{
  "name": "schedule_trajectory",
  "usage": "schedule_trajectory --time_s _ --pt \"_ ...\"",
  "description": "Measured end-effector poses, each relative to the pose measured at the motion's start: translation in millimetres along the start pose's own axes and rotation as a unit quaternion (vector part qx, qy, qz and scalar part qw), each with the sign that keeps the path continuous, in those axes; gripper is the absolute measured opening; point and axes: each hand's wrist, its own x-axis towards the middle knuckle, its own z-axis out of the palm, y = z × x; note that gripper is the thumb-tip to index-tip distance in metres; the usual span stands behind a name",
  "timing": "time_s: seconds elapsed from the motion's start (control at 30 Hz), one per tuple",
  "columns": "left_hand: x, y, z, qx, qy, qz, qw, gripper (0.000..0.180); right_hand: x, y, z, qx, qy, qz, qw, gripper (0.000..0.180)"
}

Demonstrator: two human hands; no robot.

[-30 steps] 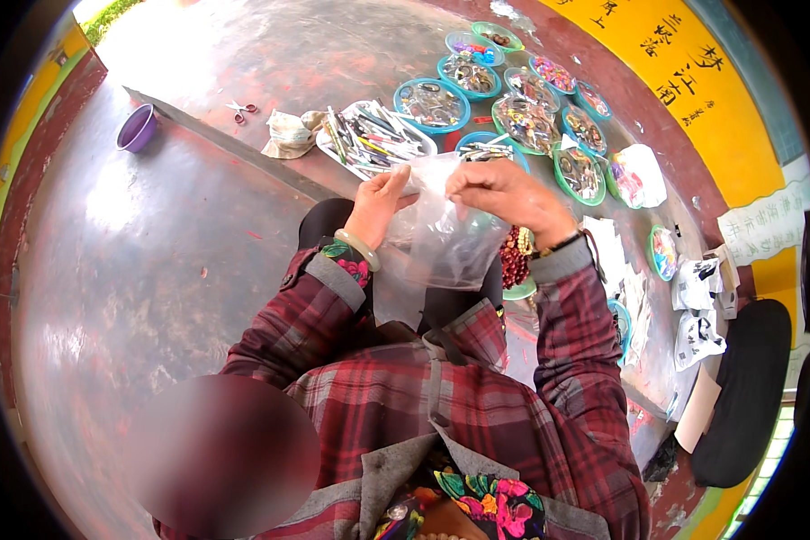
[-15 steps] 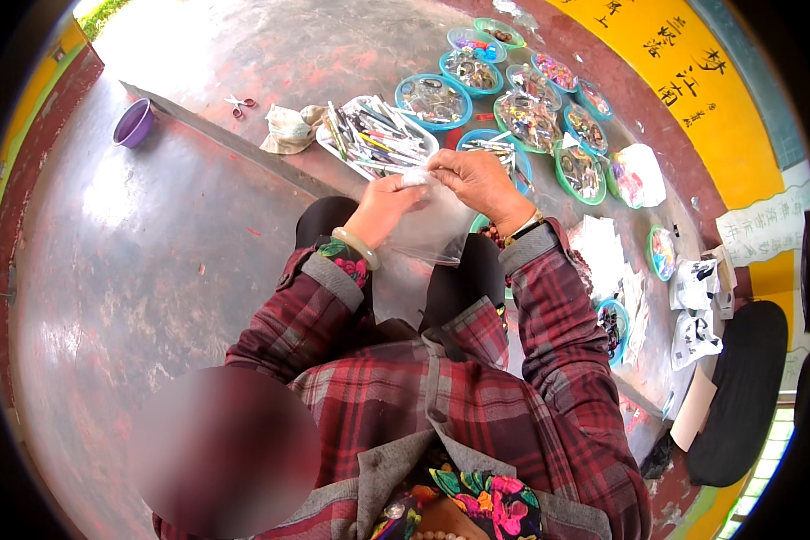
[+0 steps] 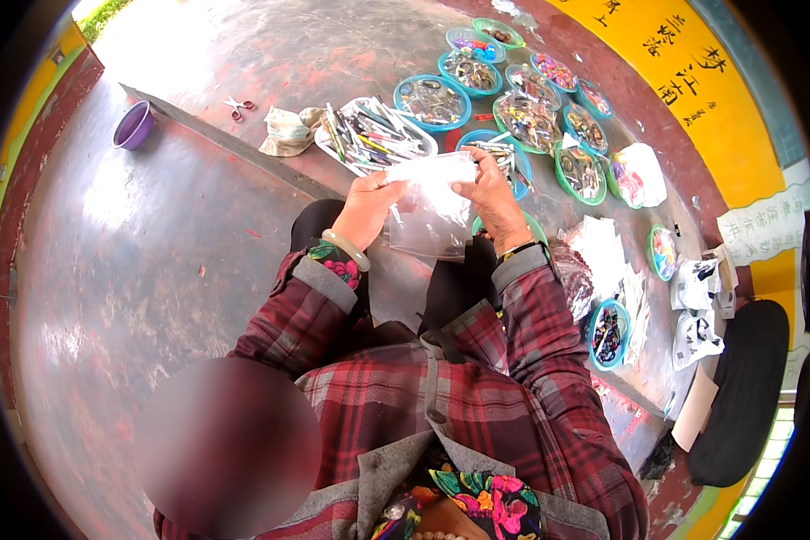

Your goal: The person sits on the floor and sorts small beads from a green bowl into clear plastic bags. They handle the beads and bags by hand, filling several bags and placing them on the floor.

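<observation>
A clear plastic bag [image 3: 430,211] is stretched flat between my two hands, above my knees. My left hand [image 3: 369,207] grips its left side, fingers closed around the edge. On the other side my right hand [image 3: 493,200] pinches the upper right corner, thumb in front. Beyond the bag stands a white tray [image 3: 427,147] heaped with pens. Close behind my right hand is a blue basket [image 3: 526,166] with more pens, and partly hidden below that hand is a green basket [image 3: 535,225].
Several baskets of small items, among them a blue basket [image 3: 463,112], crowd the far right. Scissors [image 3: 238,108], a cloth bag [image 3: 288,132] and a purple bowl [image 3: 133,126] lie far left. White bags [image 3: 696,337] and a dark basket [image 3: 608,333] are at right.
My hands have moved apart, spreading the bag's top edge wide between them. The right hand has shifted slightly right and turned, and the bag now hangs flatter.
</observation>
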Motion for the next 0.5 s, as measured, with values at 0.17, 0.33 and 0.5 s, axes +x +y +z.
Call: schedule_trajectory --time_s 0.17,0.33,0.5 --pt "-5 -1 -12 0.04 -0.028 0.028 0.998 0.024 -12 2 -3 0.117 -0.115 0.042 0.986 0.082" --pt "-5 -6 -18 -0.028 -0.05 0.06 0.997 0.022 -18 8 -7 0.098 -0.177 0.061 0.978 0.053" --pt "-8 4 -15 0.015 -0.043 0.012 0.999 0.021 -19 -5 9 0.088 -0.054 0.014 0.995 0.029"
